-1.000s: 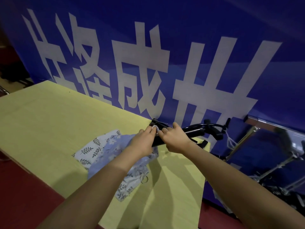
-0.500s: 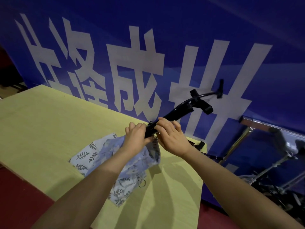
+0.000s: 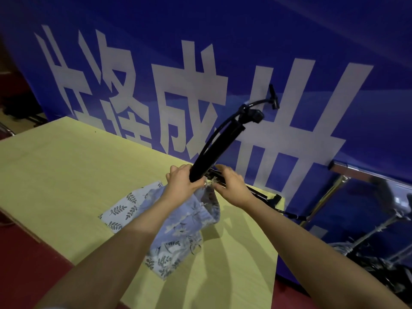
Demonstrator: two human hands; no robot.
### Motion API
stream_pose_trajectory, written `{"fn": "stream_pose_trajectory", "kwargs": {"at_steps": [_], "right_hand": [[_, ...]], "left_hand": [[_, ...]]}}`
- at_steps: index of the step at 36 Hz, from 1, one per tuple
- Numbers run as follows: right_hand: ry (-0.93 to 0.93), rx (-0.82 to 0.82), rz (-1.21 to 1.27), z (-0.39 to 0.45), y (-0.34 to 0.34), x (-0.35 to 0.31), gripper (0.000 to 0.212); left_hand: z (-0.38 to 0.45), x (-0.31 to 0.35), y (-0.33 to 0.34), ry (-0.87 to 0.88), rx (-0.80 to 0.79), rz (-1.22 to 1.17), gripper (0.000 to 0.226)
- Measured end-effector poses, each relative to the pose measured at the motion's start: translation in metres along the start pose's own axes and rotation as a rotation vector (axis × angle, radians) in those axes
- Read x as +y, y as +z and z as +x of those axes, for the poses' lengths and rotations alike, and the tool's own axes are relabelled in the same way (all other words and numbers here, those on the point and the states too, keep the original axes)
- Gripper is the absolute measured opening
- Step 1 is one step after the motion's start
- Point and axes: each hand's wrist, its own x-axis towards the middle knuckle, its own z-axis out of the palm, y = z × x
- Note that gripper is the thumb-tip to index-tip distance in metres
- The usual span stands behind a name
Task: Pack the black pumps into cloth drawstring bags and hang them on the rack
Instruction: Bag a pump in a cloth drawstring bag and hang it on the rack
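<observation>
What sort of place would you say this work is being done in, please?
Probably a hall or event space set up for the work, not a home: a big blue banner with white characters, a plain yellow table, red floor, and metal stands at the right.

White "成" on blue banner (image 3: 223, 41)

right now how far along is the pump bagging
Done: nothing looks packed or hung yet. In hand: one pump stands tilted, lower end at the mouth of the blue bag, left hand holding both, right hand at the bag's rim. Left: push it in, draw the string, hang it; another pump lies on the table.
</observation>
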Motion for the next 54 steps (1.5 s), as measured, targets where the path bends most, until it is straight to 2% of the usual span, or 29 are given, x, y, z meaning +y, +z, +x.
{"fn": "stream_pose_trajectory", "kwargs": {"at_steps": [2,5,8,14,17,21,25,29,31,33,35,37,39,42,46,49,52,54], "right_hand": [[0.062,-0.096,0.108,0.006,0.003,-0.006,0.063],[0.093,-0.151,0.137,0.011,0.009,-0.009,0.053],[0.1,-0.127,0.215,0.014,0.011,-0.012,0.028],[0.123,-0.021,0.567,0.014,-0.01,-0.021,0.018],[0.149,0.009,0.785,0.013,-0.024,-0.027,0.019],[0.156,0.016,0.954,0.015,-0.038,-0.035,0.02],[0.142,0.07,0.926,0.016,-0.044,-0.038,0.005],[0.065,0.007,0.952,0.012,-0.056,-0.037,0.063],[0.038,-0.078,0.919,0.009,-0.062,-0.042,0.072],[0.078,-0.062,0.92,0.009,-0.063,-0.048,0.059],[0.108,0.046,0.917,0.013,-0.062,-0.051,0.038],[0.116,0.128,0.879,0.017,-0.06,-0.051,0.029],[0.117,0.173,0.83,0.017,-0.058,-0.048,0.032],[0.125,0.206,0.811,0.011,-0.052,-0.044,0.038],[0.148,0.194,0.803,0.007,-0.04,-0.04,0.038],[0.157,0.19,0.758,0.007,-0.035,-0.039,0.04],[0.138,0.196,0.736,0.007,-0.035,-0.04,0.039],[0.115,0.215,0.718,0.009,-0.036,-0.043,0.047]], "left_hand": [[-0.001,0.002,-0.003,-0.03,0.001,-0.095,0.027],[0.0,-0.002,-0.006,-0.08,-0.003,-0.239,0.03],[0.004,-0.01,-0.004,-0.135,0.02,-0.316,0.036],[0.005,-0.013,-0.004,-0.145,0.043,-0.434,0.05],[0.003,-0.014,-0.003,-0.153,0.049,-0.419,0.043],[-0.004,-0.003,-0.002,-0.104,0.069,-0.367,0.025],[-0.007,0.003,0.003,-0.036,0.076,-0.251,0.021],[-0.008,-0.001,0.007,-0.033,0.077,-0.197,0.026],[-0.009,-0.001,0.01,-0.026,0.068,-0.184,0.028],[-0.009,0.001,0.011,-0.012,0.061,-0.171,0.026],[-0.008,0.002,0.012,0.001,0.05,-0.15,0.025],[-0.009,0.003,0.011,0.033,0.032,-0.107,0.031],[-0.009,0.003,0.009,0.053,-0.01,-0.066,0.043],[-0.009,-0.007,0.003,0.054,-0.17,0.03,0.079],[-0.012,-0.016,-0.002,0.08,-0.365,-0.029,0.104],[-0.014,-0.012,-0.009,0.059,-0.406,-0.056,0.104],[-0.008,-0.007,-0.018,0.036,-0.324,-0.122,0.094],[-0.002,-0.001,-0.026,0.043,-0.267,-0.162,0.088]]}}
